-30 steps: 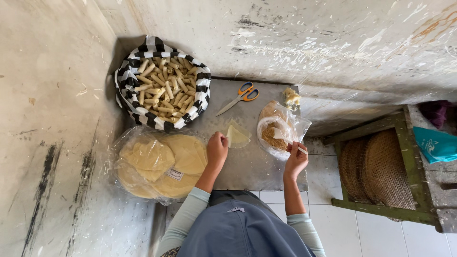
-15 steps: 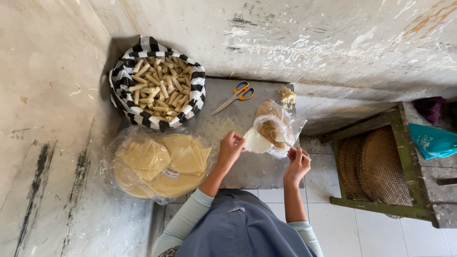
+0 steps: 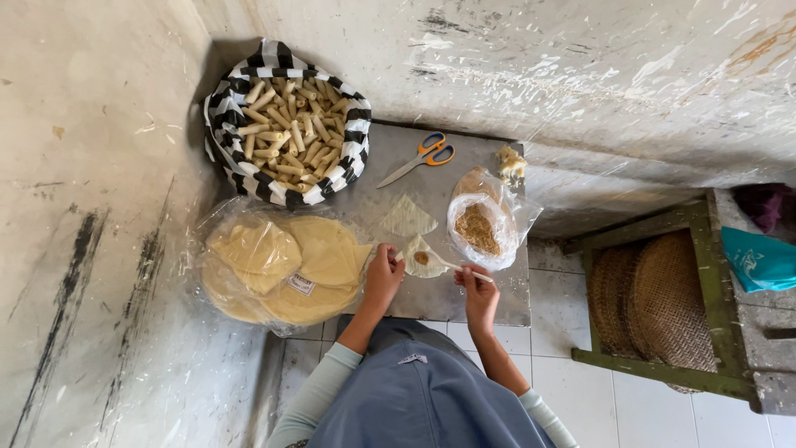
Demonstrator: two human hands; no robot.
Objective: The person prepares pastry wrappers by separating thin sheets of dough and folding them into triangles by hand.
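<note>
On metal tray (image 3: 464, 303): two wrapper triangles; left hand (image 3: 384, 278) pinching nearer triangle (image 3: 423, 259), right hand (image 3: 479, 290) clamped on spoon (image 3: 452, 265); one scissors (image 3: 421, 158).

Both forearms reach forward from the lap, sleeved in pale grey-green down to the wrists, elbows tucked close to the body. The left hand (image 3: 384, 276) is lowered with the back of the hand facing the camera, fingers curled inward and the fingertips pressed down near each other. The right hand (image 3: 479, 290) sits just beside it, a little nearer the body, its thumb and forefinger pinched together in a fine grip while the other fingers fold loosely under. The two hands are near but not touching.
</note>
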